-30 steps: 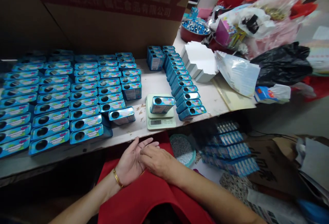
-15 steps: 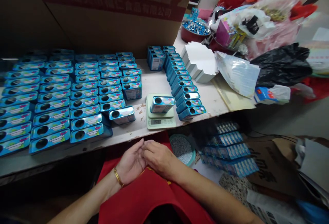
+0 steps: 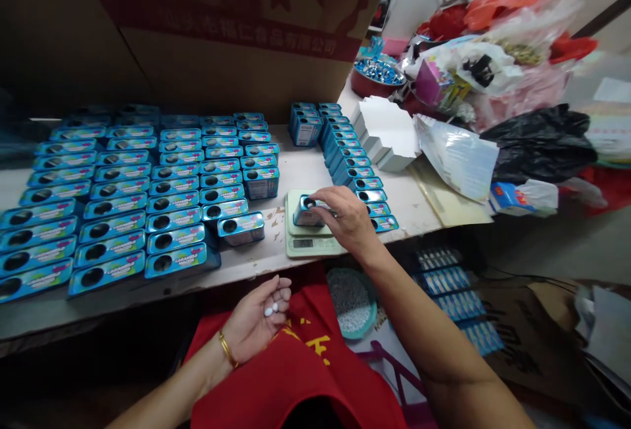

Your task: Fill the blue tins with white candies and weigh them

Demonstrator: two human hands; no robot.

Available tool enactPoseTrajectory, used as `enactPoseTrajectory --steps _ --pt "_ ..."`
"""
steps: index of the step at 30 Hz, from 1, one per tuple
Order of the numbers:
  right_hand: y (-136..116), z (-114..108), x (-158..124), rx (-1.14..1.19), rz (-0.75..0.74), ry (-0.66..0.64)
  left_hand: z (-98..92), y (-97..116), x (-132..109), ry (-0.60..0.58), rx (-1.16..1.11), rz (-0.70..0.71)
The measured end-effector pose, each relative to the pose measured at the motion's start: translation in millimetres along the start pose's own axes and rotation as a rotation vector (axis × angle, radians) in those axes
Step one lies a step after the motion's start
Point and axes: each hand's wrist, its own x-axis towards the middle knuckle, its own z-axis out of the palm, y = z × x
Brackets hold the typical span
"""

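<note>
My left hand (image 3: 259, 317), a gold bangle at its wrist, is palm up over my red apron. Its curled fingers hold a few small white round candies (image 3: 272, 309). Over a pale green digital scale (image 3: 290, 238), my right hand (image 3: 345, 215) has thumb and fingertips together at the round hole of a blue tin (image 3: 305, 219). A small white candy (image 3: 310, 203) shows at these fingertips, by the hole. The tin stands on the scale's platform, partly covered by the hand. The figures on the scale's display are too small to read.
Rows of blue tins (image 3: 175, 222) fill the table's left; another row (image 3: 345, 153) runs behind the scale. White cartons (image 3: 387, 123) and plastic bags (image 3: 537, 143) lie to the right. A teal basin (image 3: 352, 330) of small pale pieces sits below the table edge.
My right hand has left my left hand and moved up to the tin on the scale. My left palm now shows the white candies. The view has shifted slightly.
</note>
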Motion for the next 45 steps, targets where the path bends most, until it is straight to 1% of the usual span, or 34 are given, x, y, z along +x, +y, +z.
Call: enactPoseTrajectory --steps 3,5,10,14,20,24,27,31,34,36,38,40,42,43,45 --pt "8.1 -0.4 -5.6 -0.025 0.042 0.045 -5.0 1.9 0.6 0.0 -0.005 0.008" --pt "12.2 -3.8 -13.2 -0.049 0.069 0.048 -7.8 2.9 1.7 0.006 -0.009 0.004" --pt "19.8 -7.9 -22.6 -0.078 0.097 -0.099 -9.2 3.6 5.0 0.03 0.007 -0.01" --pt "22.5 -1.7 -18.6 -0.07 0.098 -0.156 -9.0 4.2 5.4 0.035 0.013 -0.013" --pt "23.1 6.5 -13.4 -0.043 0.072 -0.16 -16.5 5.5 4.4 0.035 -0.017 0.006" --pt "14.8 10.8 -2.4 -0.028 0.056 -0.147 -21.2 5.6 5.2 0.033 -0.032 0.002" --pt "4.0 24.5 17.6 -0.004 0.016 -0.138 -22.2 6.4 5.3 0.04 -0.031 0.005" --pt "-7.2 60.3 47.9 0.025 0.007 -0.129 -23.2 7.8 2.8 0.044 -0.043 0.026" --pt "-10.5 85.0 58.1 0.002 0.007 -0.152 -25.5 8.8 0.7 0.043 -0.054 0.044" --pt "-8.8 92.1 58.6 -0.003 -0.032 -0.162 -27.4 9.8 0.4 0.061 -0.063 0.061" --pt "-0.9 90.5 60.1 0.007 -0.087 -0.145 -28.9 11.1 1.7 0.095 -0.077 0.065" --pt "16.1 82.6 69.5 0.0 -0.106 -0.079 -29.9 12.7 4.6 0.114 -0.085 0.056" --pt "42.3 72.5 90.7 -0.067 -0.059 -0.017 -30.3 15.1 8.2 0.115 -0.08 0.057" --pt "57.9 68.0 105.2 -0.123 -0.015 -0.008 -30.5 17.0 9.9 0.114 -0.072 0.058" --pt "90.9 62.0 138.8 -0.269 0.088 -0.083 -30.9 22.4 11.7 0.118 -0.051 0.051"
